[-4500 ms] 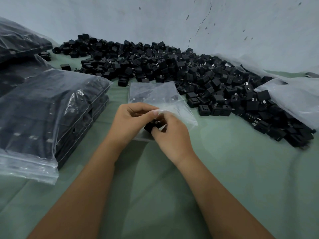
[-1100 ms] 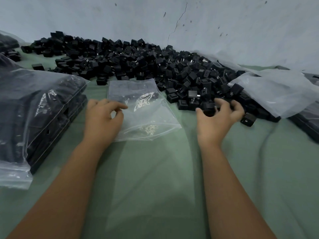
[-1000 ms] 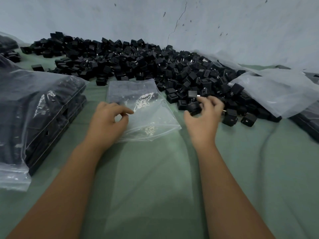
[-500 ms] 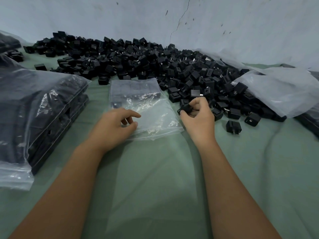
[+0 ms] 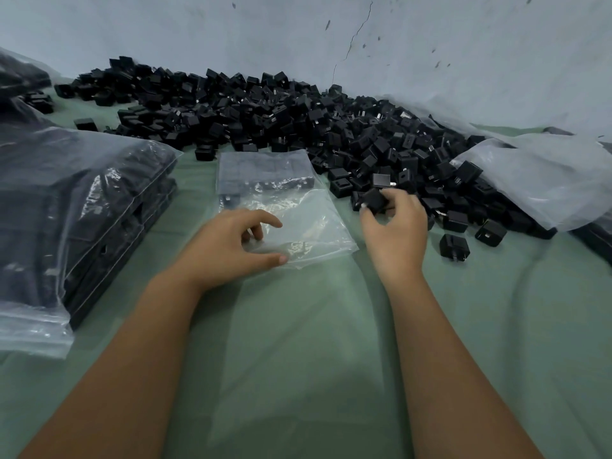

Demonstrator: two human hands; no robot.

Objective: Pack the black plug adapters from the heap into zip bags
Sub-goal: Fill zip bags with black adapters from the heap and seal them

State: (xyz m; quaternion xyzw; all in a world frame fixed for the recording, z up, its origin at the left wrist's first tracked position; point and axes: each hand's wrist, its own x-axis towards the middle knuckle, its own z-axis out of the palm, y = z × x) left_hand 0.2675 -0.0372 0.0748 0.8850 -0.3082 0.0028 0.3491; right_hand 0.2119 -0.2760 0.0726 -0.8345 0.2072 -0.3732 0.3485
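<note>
— Since half a second back, what's shifted in the head view?

— Right hand (image 5: pixel 395 226) has lifted off the heap's edge with a plug adapter (image 5: pixel 374 201) pinched in its curled fingertips. Left hand (image 5: pixel 231 246) has spread a little on the zip bag (image 5: pixel 298 207), thumb and fingers loosely curved, pressing the near corner rather than gripping it.

— Where does the bag lie from the adapter?

— Just to the left of it, flat on the worktop (image 5: pixel 314 342), long axis running away from the person. A few adapters already sit at its far end. I'd judge the mouth is at the near edge by the left hand, though the film is too clear to be sure.

— And around them?

— Heap (image 5: pixel 298 120) along the back against a cracked pale wall (image 5: pixel 430 44); stuffed bags (image 5: pixel 76 207) at left, loose plastic (image 5: pixel 530 177) at right, green cloth covering underneath.
</note>
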